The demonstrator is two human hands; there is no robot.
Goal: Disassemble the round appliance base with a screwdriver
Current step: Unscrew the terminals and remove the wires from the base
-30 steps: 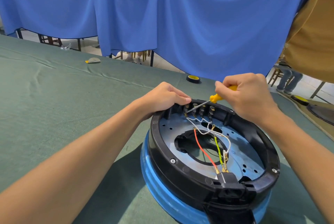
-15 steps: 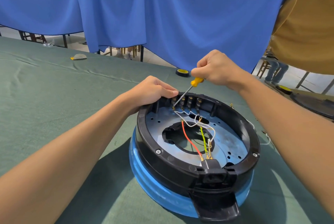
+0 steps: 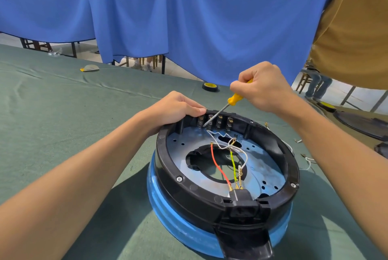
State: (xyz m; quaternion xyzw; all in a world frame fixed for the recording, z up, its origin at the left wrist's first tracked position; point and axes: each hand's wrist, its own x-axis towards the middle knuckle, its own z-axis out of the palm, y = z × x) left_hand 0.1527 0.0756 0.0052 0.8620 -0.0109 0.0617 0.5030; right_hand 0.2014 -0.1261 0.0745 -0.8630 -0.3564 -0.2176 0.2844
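Over the last second the right hand (image 3: 262,86) has lifted away from the rim. The screwdriver (image 3: 235,99) now slants steeply down instead of lying almost flat. Its tip stays among the row of metal terminals (image 3: 214,122) on the far inner wall of the round base (image 3: 189,192). This suggests the work is still at the terminals, probably freeing a connector. The rim screws (image 3: 179,179) look still seated.

The right hand is clenched around the yellow handle, most of which is hidden in the fist. Only the handle's lower end and the bare shaft stick out below the fingers. The tip ends down and to the left of that fist, just beside the left thumb. The left hand (image 3: 174,108) grips the far rim, with the thumb along the top edge, steadying the base. The base sits on the green cloth (image 3: 63,123) directly beneath both hands. Loose red, green and white wires (image 3: 216,163) lie inside it, nearer the person than the tip.
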